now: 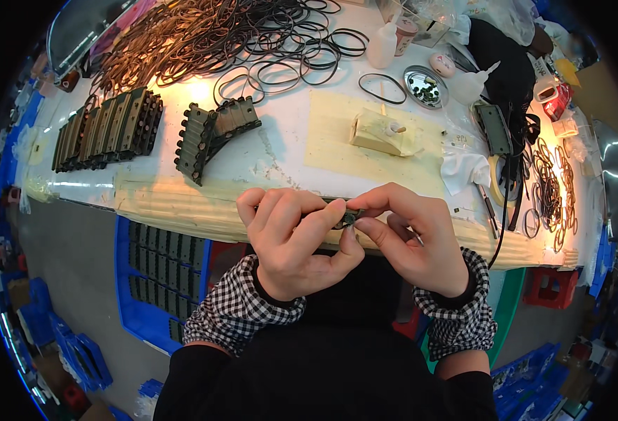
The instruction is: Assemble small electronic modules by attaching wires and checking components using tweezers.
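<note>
Close to the table's front edge, my two hands meet around a small dark green part [349, 218]. My left hand [288, 238] is closed, its fingers wrapped around the part and covering most of it. Thumb and forefinger of my right hand [421, 235] pinch at the part's exposed end. Something thin and shiny shows among the curled fingers of that hand; I cannot make out what it is. Ahead and to the left lie two dark green ridged strips [194, 144], one leaning across the other. Further left stands a row of similar green pieces [109, 131].
Black rubber rings [281, 45] are heaped at the back. A yellowish block [382, 133] sits ahead, with a metal dish [424, 85] of small dark bits behind it. At right are a cable [507, 203] and a pen-like tool [488, 208]. A blue tray [123, 281] of green pieces stands below left.
</note>
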The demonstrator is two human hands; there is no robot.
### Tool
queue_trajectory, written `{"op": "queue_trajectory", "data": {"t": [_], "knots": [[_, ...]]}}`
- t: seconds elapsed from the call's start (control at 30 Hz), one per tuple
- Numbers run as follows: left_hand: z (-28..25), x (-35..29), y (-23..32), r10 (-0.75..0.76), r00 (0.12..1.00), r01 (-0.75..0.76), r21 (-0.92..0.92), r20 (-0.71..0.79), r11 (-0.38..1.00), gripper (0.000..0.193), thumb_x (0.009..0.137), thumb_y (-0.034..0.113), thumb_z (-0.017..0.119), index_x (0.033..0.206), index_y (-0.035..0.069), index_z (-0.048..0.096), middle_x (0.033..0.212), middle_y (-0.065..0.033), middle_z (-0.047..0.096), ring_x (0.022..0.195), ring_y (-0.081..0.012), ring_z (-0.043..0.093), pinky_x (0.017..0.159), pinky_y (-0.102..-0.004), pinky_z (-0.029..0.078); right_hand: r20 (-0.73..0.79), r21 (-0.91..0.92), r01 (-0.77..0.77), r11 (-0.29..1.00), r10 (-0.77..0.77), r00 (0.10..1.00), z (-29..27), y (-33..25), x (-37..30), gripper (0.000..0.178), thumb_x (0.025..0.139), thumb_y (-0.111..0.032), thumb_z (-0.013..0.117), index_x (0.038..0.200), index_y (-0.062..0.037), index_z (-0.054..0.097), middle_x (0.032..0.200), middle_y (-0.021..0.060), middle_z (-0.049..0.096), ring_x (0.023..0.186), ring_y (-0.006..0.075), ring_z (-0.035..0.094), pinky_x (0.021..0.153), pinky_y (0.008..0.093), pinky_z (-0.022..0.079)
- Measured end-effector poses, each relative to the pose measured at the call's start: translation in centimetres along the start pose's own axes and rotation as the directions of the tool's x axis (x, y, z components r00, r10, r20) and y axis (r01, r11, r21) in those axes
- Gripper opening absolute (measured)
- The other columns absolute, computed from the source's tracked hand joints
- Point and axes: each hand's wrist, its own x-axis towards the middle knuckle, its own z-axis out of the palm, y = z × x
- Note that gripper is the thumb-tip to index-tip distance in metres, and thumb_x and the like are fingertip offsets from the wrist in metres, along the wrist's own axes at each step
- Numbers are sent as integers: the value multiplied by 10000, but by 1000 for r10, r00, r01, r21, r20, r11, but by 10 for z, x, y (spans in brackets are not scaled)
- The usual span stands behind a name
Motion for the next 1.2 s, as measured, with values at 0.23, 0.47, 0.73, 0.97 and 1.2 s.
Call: {"op": "queue_trajectory", "data": {"t": [0.23,0.47,0.73,0.97,1.2], "knots": [[-1,2,-5,-75,996,70,130,40,989,258,582,182,716,820,111,646,738,9,541,682,-173,511,750,-331,320,-380,-47,173,984,-177,908,5,-1,-13,736,994,-562,212,951,14,666,774,97,637,560,144,532,573,278,438],[4,-6,-9,-70,994,58,133,81,989,263,611,188,715,847,109,630,758,-3,540,687,-186,512,748,-338,324,-279,-22,130,991,-131,951,-5,7,-30,739,963,-614,289,914,-2,700,747,90,643,664,197,610,602,284,464],[7,-6,-7,-90,995,84,134,36,987,243,615,197,712,830,111,641,732,6,534,677,-178,511,743,-336,319,-327,-169,212,962,-258,909,12,14,-23,225,802,-39,724,1013,14,669,864,120,671,703,197,643,633,274,499],[9,-8,-8,-71,997,68,160,14,985,244,623,216,713,834,112,649,736,14,539,667,-168,507,736,-335,309,-323,-249,276,928,-348,880,25,17,-21,173,814,-60,717,969,-2,666,839,127,668,703,247,656,606,302,517],[10,-9,-9,-68,998,67,162,-3,985,245,611,213,707,829,114,651,736,17,543,661,-162,505,727,-330,305,-311,-320,312,894,-410,857,27,16,-17,189,792,-26,718,969,4,659,824,131,663,698,259,653,604,312,522]]}}
